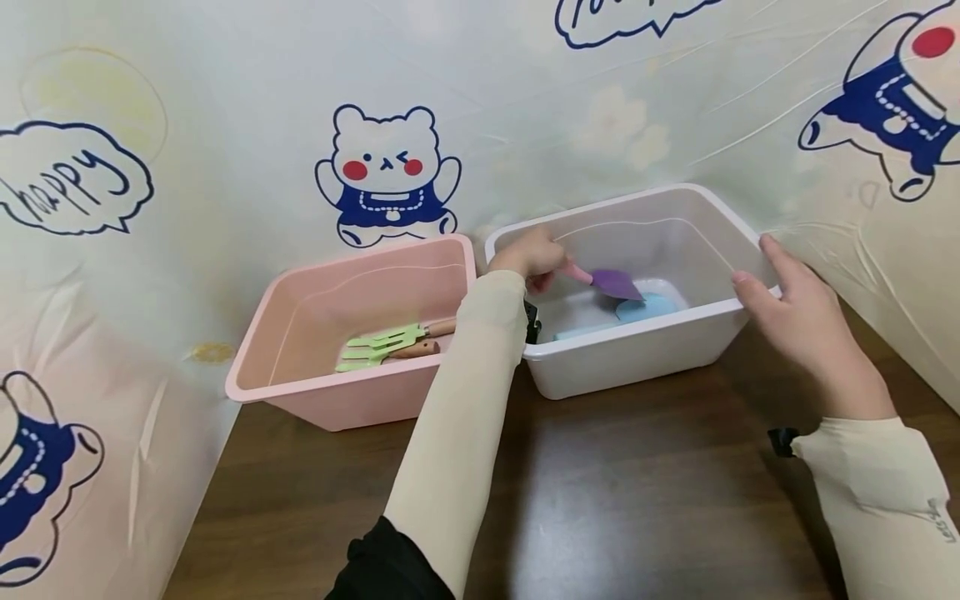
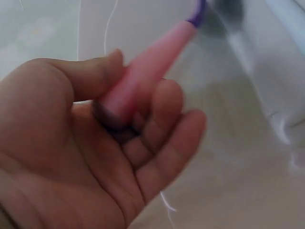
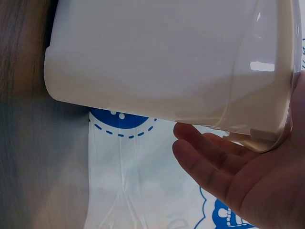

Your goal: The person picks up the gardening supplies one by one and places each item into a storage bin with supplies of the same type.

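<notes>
My left hand (image 1: 531,254) reaches into the white bin (image 1: 630,352) and pinches the pink handle (image 2: 150,62) of a spatula with a purple blade (image 1: 617,284). In the left wrist view, thumb and forefinger hold it near the handle's end, while the other fingers curl loosely below. The blade overlaps a light blue utensil (image 1: 648,307) at the bin's bottom. At the bin's right end, my right hand (image 1: 808,329) grips the rim. Its thumb lies over the rim, and the right wrist view shows fingers (image 3: 205,167) against the outer wall.
Left of the white bin stands a pink bin (image 1: 352,410), holding green pronged tools (image 1: 386,340) with wooden handles. Both stand on a dark wooden table (image 1: 615,492), backed by a cloth (image 1: 525,150) printed with cartoon bears. My left forearm crosses the gap between the bins.
</notes>
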### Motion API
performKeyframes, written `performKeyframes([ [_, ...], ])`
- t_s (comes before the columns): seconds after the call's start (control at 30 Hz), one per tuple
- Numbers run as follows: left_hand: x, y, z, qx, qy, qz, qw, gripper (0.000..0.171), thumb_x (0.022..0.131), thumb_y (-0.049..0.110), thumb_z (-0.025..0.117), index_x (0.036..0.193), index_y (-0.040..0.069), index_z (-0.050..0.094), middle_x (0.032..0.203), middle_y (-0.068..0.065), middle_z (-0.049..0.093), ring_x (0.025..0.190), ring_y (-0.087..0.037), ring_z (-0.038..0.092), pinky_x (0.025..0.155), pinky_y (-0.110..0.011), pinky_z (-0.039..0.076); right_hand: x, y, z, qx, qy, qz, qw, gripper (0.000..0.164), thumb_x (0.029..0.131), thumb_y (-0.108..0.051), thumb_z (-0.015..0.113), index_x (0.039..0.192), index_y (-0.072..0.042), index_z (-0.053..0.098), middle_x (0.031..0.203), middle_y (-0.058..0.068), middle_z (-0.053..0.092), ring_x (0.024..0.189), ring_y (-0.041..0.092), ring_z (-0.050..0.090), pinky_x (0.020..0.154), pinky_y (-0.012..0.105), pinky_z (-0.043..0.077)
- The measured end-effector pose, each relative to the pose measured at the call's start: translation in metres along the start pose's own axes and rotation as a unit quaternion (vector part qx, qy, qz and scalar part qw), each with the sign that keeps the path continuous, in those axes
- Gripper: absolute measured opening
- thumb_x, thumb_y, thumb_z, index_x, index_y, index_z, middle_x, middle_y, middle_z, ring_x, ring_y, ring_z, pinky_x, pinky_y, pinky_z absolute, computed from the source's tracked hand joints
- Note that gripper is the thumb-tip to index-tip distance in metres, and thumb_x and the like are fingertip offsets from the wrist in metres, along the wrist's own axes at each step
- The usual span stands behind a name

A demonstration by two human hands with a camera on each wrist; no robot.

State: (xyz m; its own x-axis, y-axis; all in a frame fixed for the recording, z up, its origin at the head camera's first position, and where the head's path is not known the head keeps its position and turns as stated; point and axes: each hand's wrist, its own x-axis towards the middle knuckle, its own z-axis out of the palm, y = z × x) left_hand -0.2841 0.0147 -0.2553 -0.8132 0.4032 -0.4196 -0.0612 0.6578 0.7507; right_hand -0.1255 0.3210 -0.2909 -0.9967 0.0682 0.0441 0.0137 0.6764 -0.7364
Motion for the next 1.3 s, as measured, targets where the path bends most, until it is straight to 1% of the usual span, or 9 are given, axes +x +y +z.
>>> performKeyframes([
  [0.27, 0.000, -0.005, -0.004, 0.002, -0.025, -0.025, 0.9994, 0.028, 0.100, 0.013, 0.046, 0.090, -0.001, 0.068, 0.087, -0.007, 0.075, 0.052, -0.017, 0.028, 0.049, -0.027, 0.028, 0.004, -0.002, 0.003, -0.009, -0.007, 0.002, 1.000, 0.075, 0.106, -0.047, 0.040, 0.163, -0.016, 0.002, 0.161, 0.032, 0.010, 0.139, 0.061, 0.020, 0.102, 0.079, 0.018],
  [0.53, 0.004, -0.006, -0.006, 0.137, 0.066, 0.081, 0.9851, 0.018, 0.099, 0.018, 0.054, 0.101, 0.002, 0.061, 0.104, -0.010, 0.059, 0.088, -0.018, 0.050, 0.083, -0.031, 0.042, 0.005, -0.002, 0.002, -0.013, -0.009, 0.006, 1.000, 0.077, 0.106, -0.049, 0.040, 0.163, -0.016, 0.001, 0.161, 0.034, 0.010, 0.139, 0.061, 0.020, 0.101, 0.079, 0.019],
  [0.63, 0.008, -0.005, -0.006, 0.130, 0.077, 0.116, 0.9817, 0.019, 0.101, 0.017, 0.052, 0.093, 0.000, 0.059, 0.095, -0.010, 0.054, 0.085, -0.021, 0.048, 0.078, -0.032, 0.041, 0.004, 0.000, 0.003, -0.011, -0.014, 0.009, 1.000, 0.077, 0.106, -0.050, 0.040, 0.163, -0.016, 0.000, 0.161, 0.033, 0.009, 0.139, 0.061, 0.019, 0.101, 0.079, 0.018],
  [0.77, 0.010, -0.002, -0.008, 0.111, 0.118, 0.150, 0.9754, 0.025, 0.103, 0.018, 0.053, 0.107, 0.000, 0.070, 0.099, -0.008, 0.062, 0.088, -0.018, 0.053, 0.078, -0.030, 0.042, 0.007, 0.001, 0.007, -0.003, -0.012, 0.005, 1.000, 0.078, 0.105, -0.050, 0.041, 0.163, -0.017, 0.001, 0.161, 0.034, 0.011, 0.138, 0.061, 0.020, 0.101, 0.079, 0.019],
  [0.87, 0.006, 0.005, -0.008, 0.033, 0.163, 0.183, 0.9690, 0.025, 0.104, 0.016, 0.054, 0.117, 0.005, 0.072, 0.108, -0.002, 0.068, 0.097, -0.013, 0.059, 0.085, -0.027, 0.046, 0.009, 0.001, 0.012, -0.003, -0.007, -0.001, 1.000, 0.078, 0.105, -0.050, 0.041, 0.163, -0.016, 0.003, 0.159, 0.035, 0.014, 0.137, 0.062, 0.023, 0.101, 0.079, 0.020],
  [0.93, -0.004, 0.013, -0.008, -0.044, 0.188, 0.228, 0.9542, 0.023, 0.104, 0.011, 0.052, 0.113, 0.004, 0.072, 0.103, -0.004, 0.070, 0.096, -0.015, 0.063, 0.087, -0.027, 0.049, 0.010, 0.000, 0.015, -0.006, -0.010, -0.001, 1.000, 0.079, 0.105, -0.051, 0.041, 0.163, -0.015, 0.003, 0.159, 0.035, 0.014, 0.137, 0.062, 0.023, 0.100, 0.080, 0.021],
  [1.07, -0.042, 0.039, -0.009, -0.144, 0.205, 0.342, 0.9058, 0.021, 0.103, 0.002, 0.051, 0.108, 0.001, 0.072, 0.096, -0.010, 0.070, 0.091, -0.022, 0.068, 0.087, -0.029, 0.053, 0.013, -0.004, 0.023, -0.012, -0.020, 0.000, 1.000, 0.081, 0.104, -0.054, 0.041, 0.163, -0.015, 0.002, 0.159, 0.036, 0.014, 0.136, 0.062, 0.024, 0.097, 0.081, 0.024],
  [1.17, -0.076, 0.055, -0.012, -0.097, 0.211, 0.394, 0.8891, 0.022, 0.103, 0.000, 0.051, 0.107, 0.000, 0.072, 0.097, -0.008, 0.069, 0.090, -0.019, 0.066, 0.086, -0.026, 0.053, 0.017, -0.006, 0.026, -0.016, -0.020, -0.007, 1.000, 0.082, 0.104, -0.054, 0.042, 0.163, -0.014, 0.001, 0.158, 0.036, 0.015, 0.136, 0.062, 0.025, 0.098, 0.080, 0.023],
  [1.3, -0.119, 0.059, -0.012, 0.037, 0.235, 0.441, 0.8654, 0.022, 0.103, 0.002, 0.052, 0.109, 0.002, 0.073, 0.102, -0.005, 0.069, 0.094, -0.011, 0.061, 0.088, -0.022, 0.049, 0.022, -0.007, 0.026, -0.025, -0.017, -0.014, 0.999, 0.082, 0.104, -0.053, 0.041, 0.163, -0.011, 0.002, 0.157, 0.038, 0.015, 0.136, 0.063, 0.023, 0.100, 0.079, 0.021],
])
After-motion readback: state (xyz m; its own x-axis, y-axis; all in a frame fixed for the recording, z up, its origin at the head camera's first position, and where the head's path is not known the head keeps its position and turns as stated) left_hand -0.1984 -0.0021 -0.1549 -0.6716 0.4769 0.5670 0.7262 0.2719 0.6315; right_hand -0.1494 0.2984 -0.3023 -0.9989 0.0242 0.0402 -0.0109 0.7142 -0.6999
